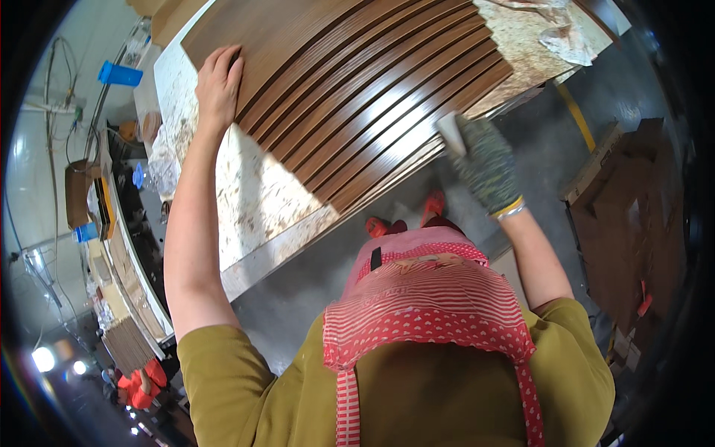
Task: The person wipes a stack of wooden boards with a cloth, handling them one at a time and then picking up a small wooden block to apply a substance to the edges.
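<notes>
A wide brown wood-grain board point(279, 41) and several narrow brown strips point(372, 112) lie side by side on a stained white table point(257, 197). My bare left hand point(218, 86) rests on the wide board's left edge, its fingers laid out flat. In a grey-green knitted glove, my right hand point(482, 164) is closed round a small whitish block point(450, 135), whose exact kind I cannot make out. The block is at the near right edge of the strips. Part of it is hidden by the gloved fingers.
Crumpled wrapping point(566, 37) lies at the table's far right. Brown cardboard point(629, 223) stands to the right, past a yellow floor line point(576, 115). On the left, a side bench carries blue cups point(119, 74) and boxes. A person in red point(141, 384) is at the lower left.
</notes>
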Tool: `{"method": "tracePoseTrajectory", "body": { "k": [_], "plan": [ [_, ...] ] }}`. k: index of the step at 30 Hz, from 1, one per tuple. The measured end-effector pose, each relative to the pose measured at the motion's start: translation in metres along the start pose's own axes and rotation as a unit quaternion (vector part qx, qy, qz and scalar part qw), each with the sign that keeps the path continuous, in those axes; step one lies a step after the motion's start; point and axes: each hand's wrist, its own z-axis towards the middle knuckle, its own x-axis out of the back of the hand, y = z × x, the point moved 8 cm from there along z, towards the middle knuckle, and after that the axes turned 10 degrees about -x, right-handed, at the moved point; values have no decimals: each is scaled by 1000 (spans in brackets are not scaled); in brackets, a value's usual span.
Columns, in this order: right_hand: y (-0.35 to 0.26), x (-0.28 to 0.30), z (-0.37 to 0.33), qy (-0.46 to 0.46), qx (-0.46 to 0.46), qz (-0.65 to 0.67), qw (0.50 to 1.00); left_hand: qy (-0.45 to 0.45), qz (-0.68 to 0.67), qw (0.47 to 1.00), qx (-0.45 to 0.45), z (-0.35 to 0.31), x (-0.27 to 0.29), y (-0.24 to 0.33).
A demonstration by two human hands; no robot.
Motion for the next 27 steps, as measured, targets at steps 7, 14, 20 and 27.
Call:
{"method": "tracePoseTrajectory", "body": {
  "k": [7, 14, 20, 27],
  "plan": [
    [-169, -56, -79, -200, 119, 175, 957, 11, -11, 1000, 4, 8, -9, 2],
    [-20, 5, -11, -70, -141, 206, 966, 11, 8, 1000, 21, -11, 1, -10],
    [133, 41, 61, 28, -227, 20, 973, -16, -1, 999, 29, 0, 6, 12],
    [124, 8, 72, -8, -192, -52, 980, -23, -8, 999, 41, -5, 3, 8]
  ]
}}
